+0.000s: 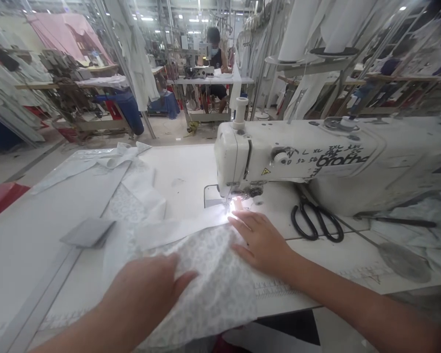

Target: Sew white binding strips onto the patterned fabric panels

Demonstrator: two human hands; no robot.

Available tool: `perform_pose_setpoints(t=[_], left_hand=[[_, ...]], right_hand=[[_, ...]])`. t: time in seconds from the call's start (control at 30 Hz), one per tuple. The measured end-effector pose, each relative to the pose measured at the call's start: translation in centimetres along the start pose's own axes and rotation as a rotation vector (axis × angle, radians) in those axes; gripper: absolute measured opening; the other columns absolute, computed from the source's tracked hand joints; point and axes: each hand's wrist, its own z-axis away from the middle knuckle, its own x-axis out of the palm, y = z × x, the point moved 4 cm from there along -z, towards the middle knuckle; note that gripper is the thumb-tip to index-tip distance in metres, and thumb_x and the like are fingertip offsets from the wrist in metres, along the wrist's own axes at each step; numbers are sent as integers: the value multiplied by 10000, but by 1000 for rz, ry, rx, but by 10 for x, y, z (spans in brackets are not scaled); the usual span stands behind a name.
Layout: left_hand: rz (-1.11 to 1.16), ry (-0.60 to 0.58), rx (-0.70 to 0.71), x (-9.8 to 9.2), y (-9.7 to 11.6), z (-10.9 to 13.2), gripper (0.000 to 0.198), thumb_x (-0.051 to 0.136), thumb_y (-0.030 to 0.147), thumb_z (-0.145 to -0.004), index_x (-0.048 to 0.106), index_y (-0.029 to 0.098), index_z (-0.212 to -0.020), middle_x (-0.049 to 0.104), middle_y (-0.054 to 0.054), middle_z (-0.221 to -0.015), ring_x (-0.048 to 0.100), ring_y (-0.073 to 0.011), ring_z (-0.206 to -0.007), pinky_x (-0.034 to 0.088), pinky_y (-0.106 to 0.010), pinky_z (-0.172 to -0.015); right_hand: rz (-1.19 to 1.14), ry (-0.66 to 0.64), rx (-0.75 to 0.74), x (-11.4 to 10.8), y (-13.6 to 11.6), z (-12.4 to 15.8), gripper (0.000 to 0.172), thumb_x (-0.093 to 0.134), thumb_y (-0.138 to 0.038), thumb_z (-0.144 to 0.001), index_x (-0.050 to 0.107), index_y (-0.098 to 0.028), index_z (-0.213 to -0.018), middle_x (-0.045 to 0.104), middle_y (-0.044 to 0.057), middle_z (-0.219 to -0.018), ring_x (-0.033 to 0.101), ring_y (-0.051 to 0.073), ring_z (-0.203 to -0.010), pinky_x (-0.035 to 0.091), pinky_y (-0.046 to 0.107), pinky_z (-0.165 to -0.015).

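Observation:
A patterned pale fabric piece [209, 274] lies over the front of the sewing table, with a plain white strip [183, 229] along its upper edge. The strip runs up to the lit needle area of a white sewing machine [264, 157]. My right hand [260, 240] rests on the fabric just in front of the needle, fingers stretched out and apart. Further left, my left hand [143, 289] lies on the same cloth with its thumb spread away from the fingers; it is slightly blurred and its fingertips are partly hidden.
Black-handled scissors [318, 220] lie right of the needle, near a crumpled cloth [415, 225]. A folded grey strip [88, 233] and more patterned fabric [132, 196] are at left. Thread cones [296, 29] stand above the machine. Beyond the table, a person [216, 59] sits at another machine.

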Motion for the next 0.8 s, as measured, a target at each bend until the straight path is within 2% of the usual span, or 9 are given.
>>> perform_pose_setpoints(t=[0.07, 0.1, 0.17, 0.23, 0.3, 0.37, 0.47, 0.57, 0.8], left_hand=[[41, 4, 87, 6, 21, -24, 320, 394, 411, -886, 595, 168, -832, 616, -69, -711, 584, -192, -565, 463, -309, -475], [94, 18, 131, 12, 28, -37, 295, 371, 370, -903, 571, 170, -989, 629, -99, -937, 622, -213, -771, 517, -337, -613], [199, 45, 191, 25, 33, -58, 344, 357, 321, -918, 442, 184, -1222, 483, -112, -1282, 483, -235, -1158, 473, -389, -892], [189, 21, 206, 41, 27, -72, 426, 379, 345, -912, 359, 192, -1310, 372, -103, -1399, 290, -269, -1315, 368, -470, -1010], [119, -51, 245, 52, 18, -77, 456, 389, 375, -907, 345, 220, -1334, 348, -86, -1425, 228, -301, -1341, 328, -530, -1012], [58, -106, 300, 55, 9, -77, 469, 382, 392, -910, 328, 251, -1354, 327, -68, -1443, 232, -308, -1338, 329, -531, -997], [19, -127, 357, 50, 5, -77, 491, 373, 409, -913, 302, 265, -1376, 315, -57, -1450, 235, -303, -1337, 331, -502, -999], [23, -116, 377, 47, 9, -79, 494, 387, 417, -906, 326, 246, -1365, 340, -56, -1437, 242, -293, -1335, 325, -492, -1013], [97, -83, 404, 50, 16, -83, 433, 417, 374, -899, 415, 201, -1296, 435, -63, -1369, 338, -235, -1289, 345, -428, -1031]], right_hand=[[11, -34, -10, 4, -4, 2, 454, 487, -321, -878, 451, -98, -1271, 511, 156, -1272, 419, 285, -1192, 375, 472, -973], [11, -44, -11, 5, -5, 4, 448, 485, -326, -879, 465, -89, -1259, 517, 158, -1268, 420, 286, -1194, 373, 469, -976], [1, -42, -20, 4, -5, 9, 418, 486, -315, -879, 493, -83, -1226, 536, 160, -1247, 439, 285, -1177, 381, 461, -967], [-19, -21, -45, 0, -3, 12, 337, 489, -271, -874, 536, -101, -1161, 575, 148, -1187, 480, 269, -1129, 398, 445, -946], [-31, 23, -69, -6, 4, 13, 245, 486, -220, -866, 574, -119, -1071, 627, 123, -1057, 531, 249, -1029, 426, 425, -897], [-26, 59, -77, -9, 12, 8, 214, 480, -194, -861, 576, -124, -1039, 633, 107, -965, 549, 235, -937, 450, 412, -839], [-16, 36, -104, -7, 22, -3, 288, 484, -207, -858, 532, -114, -1126, 600, 126, -1049, 530, 243, -940, 462, 411, -808], [-39, -21, -168, -1, 23, -10, 271, 480, -223, -865, 545, -118, -1107, 598, 121, -1075, 513, 249, -982, 450, 416, -833], [-108, 9, -164, 6, 21, 1, 294, 482, -209, -854, 545, -107, -1123, 606, 109, -1076, 500, 247, -1016, 424, 418, -856]])
